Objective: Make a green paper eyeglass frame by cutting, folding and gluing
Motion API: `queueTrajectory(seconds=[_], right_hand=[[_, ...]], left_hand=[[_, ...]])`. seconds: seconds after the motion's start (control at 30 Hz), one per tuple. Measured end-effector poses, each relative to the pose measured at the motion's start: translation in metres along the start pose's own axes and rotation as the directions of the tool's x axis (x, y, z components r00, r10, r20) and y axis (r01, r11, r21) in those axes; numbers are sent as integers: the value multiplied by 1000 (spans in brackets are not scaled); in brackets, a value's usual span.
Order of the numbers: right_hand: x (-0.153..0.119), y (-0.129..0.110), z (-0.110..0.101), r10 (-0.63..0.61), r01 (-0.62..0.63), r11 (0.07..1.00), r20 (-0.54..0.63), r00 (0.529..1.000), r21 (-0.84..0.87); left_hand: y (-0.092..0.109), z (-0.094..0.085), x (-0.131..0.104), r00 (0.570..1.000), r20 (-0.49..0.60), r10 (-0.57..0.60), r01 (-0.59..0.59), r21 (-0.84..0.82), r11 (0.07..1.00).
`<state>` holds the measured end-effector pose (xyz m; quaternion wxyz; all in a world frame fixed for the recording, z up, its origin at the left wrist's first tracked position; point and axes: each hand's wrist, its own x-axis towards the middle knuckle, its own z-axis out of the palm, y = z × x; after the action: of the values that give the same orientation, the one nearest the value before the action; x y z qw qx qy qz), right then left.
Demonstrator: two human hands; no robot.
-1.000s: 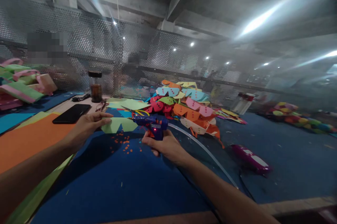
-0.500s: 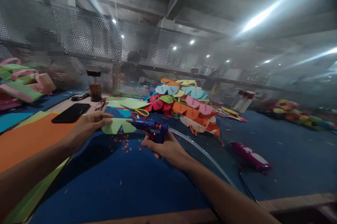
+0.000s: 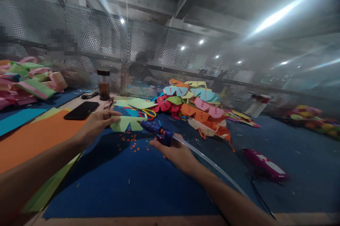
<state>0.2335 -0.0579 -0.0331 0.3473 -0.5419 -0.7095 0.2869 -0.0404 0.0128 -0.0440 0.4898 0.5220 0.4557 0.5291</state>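
Observation:
My left hand (image 3: 102, 122) pinches the left end of a light green paper cutout (image 3: 124, 124) with a notch in its lower edge. In my right hand (image 3: 176, 153) is a blue glue gun (image 3: 156, 131), its tip at the right end of the green cutout. A clear glue stick (image 3: 209, 162) runs from the back of the gun down to the right. Small orange paper bits (image 3: 134, 144) lie on the blue mat (image 3: 127, 197) below the cutout. Yellow-handled scissors (image 3: 148, 113) rest just behind the gun.
A pile of colourful paper masks (image 3: 196, 109) stands beyond the gun. At the left are a black phone (image 3: 81, 110), a dark-lidded jar (image 3: 103, 86), orange paper (image 3: 53, 132) and stacked foam pieces (image 3: 34, 80). A purple device (image 3: 265, 165) lies at the right.
The view has shifted slightly left, so things appear further right. The glue gun has tilted, its back end lower, with its tip still at the cutout's right end.

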Motion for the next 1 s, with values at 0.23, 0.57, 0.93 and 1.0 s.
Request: queueTrajectory(seconds=[0.23, 0.57, 0.93, 1.0], right_hand=[[0, -3, 1, -69, 69, 998, -69, 995, 1], [-1, 4, 1, -135, 131, 990, -75, 988, -55], [0, 5, 2, -141, 140, 990, -74, 987, -19], [0, 6, 2, -137, 136, 991, -77, 988, -13]], left_hand=[[-2, -1, 2, 1000, 9, 29, -29, 29, 999], [-1, -1, 0, 1000, 27, 7, -7, 13, 1000], [-5, -1, 2, 998, 58, -5, 5, 1, 1000], [-3, 0, 1, 998, 62, -5, 4, 5, 1000]])
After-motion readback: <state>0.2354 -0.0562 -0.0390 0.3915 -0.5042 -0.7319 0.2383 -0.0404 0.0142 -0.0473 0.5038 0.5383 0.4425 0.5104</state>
